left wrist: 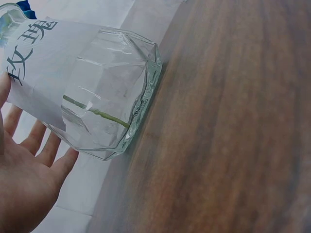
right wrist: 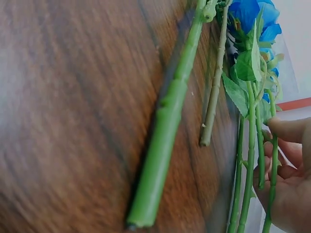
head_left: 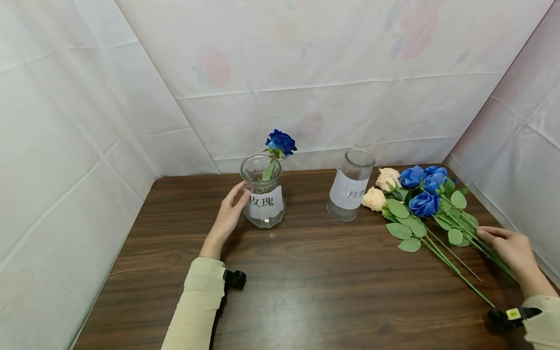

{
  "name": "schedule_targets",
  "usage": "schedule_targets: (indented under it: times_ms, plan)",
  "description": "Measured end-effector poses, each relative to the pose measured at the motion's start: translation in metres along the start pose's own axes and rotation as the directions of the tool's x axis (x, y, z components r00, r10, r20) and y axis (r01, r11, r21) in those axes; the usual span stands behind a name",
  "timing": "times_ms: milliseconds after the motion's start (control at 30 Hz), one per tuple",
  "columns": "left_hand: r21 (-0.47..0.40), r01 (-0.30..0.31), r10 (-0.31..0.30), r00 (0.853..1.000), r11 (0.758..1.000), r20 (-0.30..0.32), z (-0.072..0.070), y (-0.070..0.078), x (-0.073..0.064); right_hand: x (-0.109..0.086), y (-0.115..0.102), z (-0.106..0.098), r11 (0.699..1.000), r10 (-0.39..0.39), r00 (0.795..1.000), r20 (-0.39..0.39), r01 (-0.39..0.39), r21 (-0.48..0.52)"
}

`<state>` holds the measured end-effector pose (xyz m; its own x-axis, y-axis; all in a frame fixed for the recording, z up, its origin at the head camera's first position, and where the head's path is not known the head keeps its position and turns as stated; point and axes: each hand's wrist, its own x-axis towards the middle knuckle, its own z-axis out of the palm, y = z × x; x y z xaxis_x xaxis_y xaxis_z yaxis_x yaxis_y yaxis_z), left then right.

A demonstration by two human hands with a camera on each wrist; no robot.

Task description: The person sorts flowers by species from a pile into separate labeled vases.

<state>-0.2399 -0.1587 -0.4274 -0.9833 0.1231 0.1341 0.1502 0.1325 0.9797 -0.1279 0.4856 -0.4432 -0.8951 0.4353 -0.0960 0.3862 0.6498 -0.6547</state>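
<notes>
Left hand is steadying a vase with one blue rose while right hand is pinching a stem

The flared glass vase is standing at the back of the wooden table, and a single blue rose is leaning out of it to the right. Its stem is showing through the clear glass in the left wrist view, its lower end reaching the base. The cylindrical glass vase is standing to the right, showing clear glass above and below its wrapped paper label.

The left hand is holding the flared vase's left side, thumb in front and fingers behind. The right hand is pinching a green stem between thumb and fingers at the bunch of flowers. There, cream roses and blue roses are lying on the table, right of the cylinder.

The bunch's overlapping leaves are hiding several stems, so which bloom the pinched stem is carrying is hard to tell. The cylinder's curve is cutting off its label's last character. The left wrist view is cropping the left thumb and the vase's rim; whether either vase is holding water cannot be made out.
</notes>
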Motion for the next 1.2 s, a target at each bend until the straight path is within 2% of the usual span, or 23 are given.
schedule_targets:
  times_ms: [167,267,600,833,1000,1200]
  plan:
    - [0.0,0.001,-0.001,1.0,1.0,0.006,0.0,0.0,0.0,-0.005,-0.004,-0.002,1.0,0.002,1.0,-0.014,-0.002,0.001]
    - [0.003,-0.001,0.001,1.0,1.0,0.006,0.0,0.0,0.0,-0.007,-0.006,-0.004,1.0,0.008,0.999,-0.051,-0.008,0.012]
    - [-0.009,-0.007,0.007,1.0,1.0,0.002,0.001,-0.002,0.001,-0.01,-0.011,-0.003,0.98,0.089,0.975,-0.202,-0.05,0.191]
    - [-0.013,-0.01,0.01,1.0,1.0,0.007,0.001,-0.002,0.002,-0.01,-0.02,-0.002,0.941,0.165,0.954,-0.251,-0.076,0.331]
    - [-0.019,-0.019,0.019,1.0,1.0,0.011,0.0,-0.002,0.002,-0.02,-0.042,0.002,0.911,0.194,0.963,-0.189,-0.105,0.399]
    - [-0.009,-0.021,0.021,1.0,1.0,0.011,0.0,-0.002,0.001,-0.028,-0.062,0.003,0.83,0.119,0.979,-0.163,-0.007,0.558]
